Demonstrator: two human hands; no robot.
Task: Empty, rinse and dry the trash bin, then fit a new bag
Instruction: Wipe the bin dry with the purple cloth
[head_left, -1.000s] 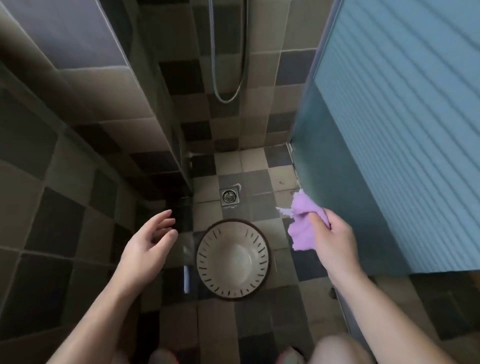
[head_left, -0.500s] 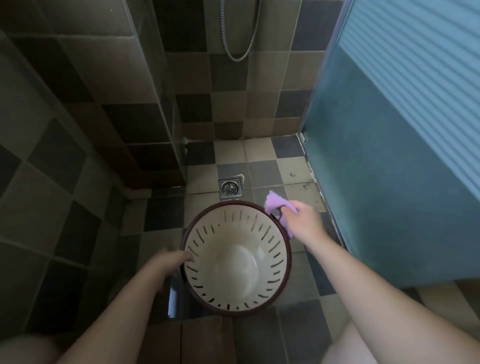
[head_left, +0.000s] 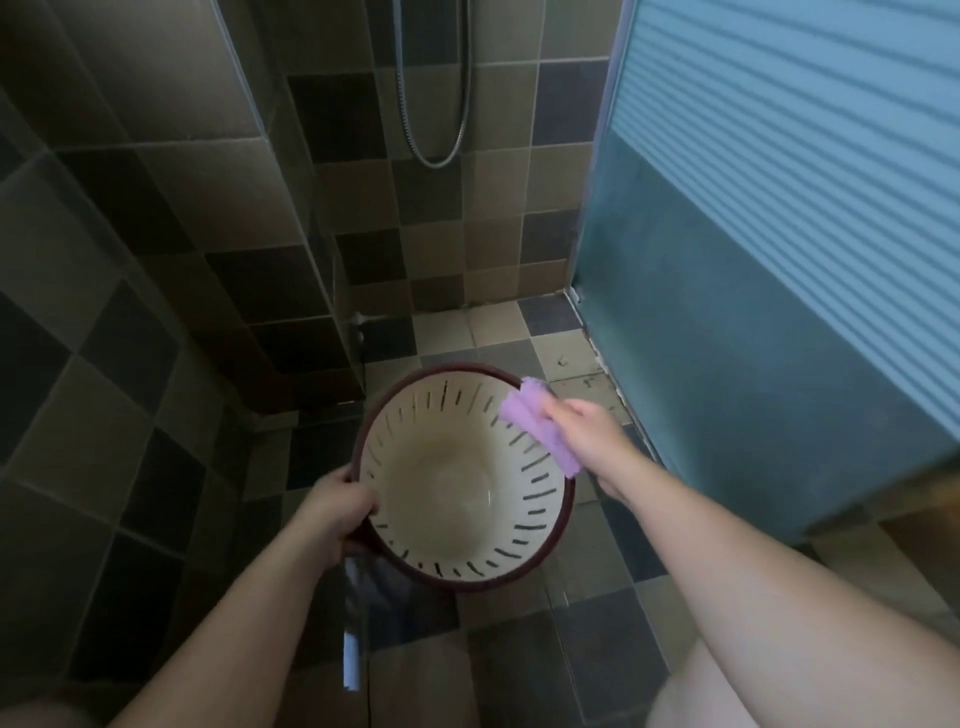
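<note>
Left hand (head_left: 337, 512) is curled over the near-left rim of the trash bin (head_left: 462, 478), fingers wrapped on the dark rim, holding it up off the tiled floor (head_left: 524, 644) with the open mouth facing the camera. Bin is empty, cream inside with slots around the wall, dark red rim; a brownish stain shows on the bottom. Right hand (head_left: 584, 434) is closed around a folded purple cloth (head_left: 540, 428), pressing it at the far-right rim, cloth lying over the edge and partly inside. Looks like the drying step, bag not fitted yet. Risks: the bin hangs from a one-sided hold on the rim, so pushing hard with the cloth on the opposite side could tip or twist it out of the left hand; a wet rim would make that slip likelier. Cloth could snag in the slots. Wiping only the rim would leave the bottom wet, bad for the new bag. Floor may be wet, can't tell. Around: glass panel edge (head_left: 311, 249) at left close to the left forearm, blue door (head_left: 753, 291) tight on the right beside the right elbow, shower hose (head_left: 434, 104) hanging on the far wall. Narrow space, little room to swing the bin.
</note>
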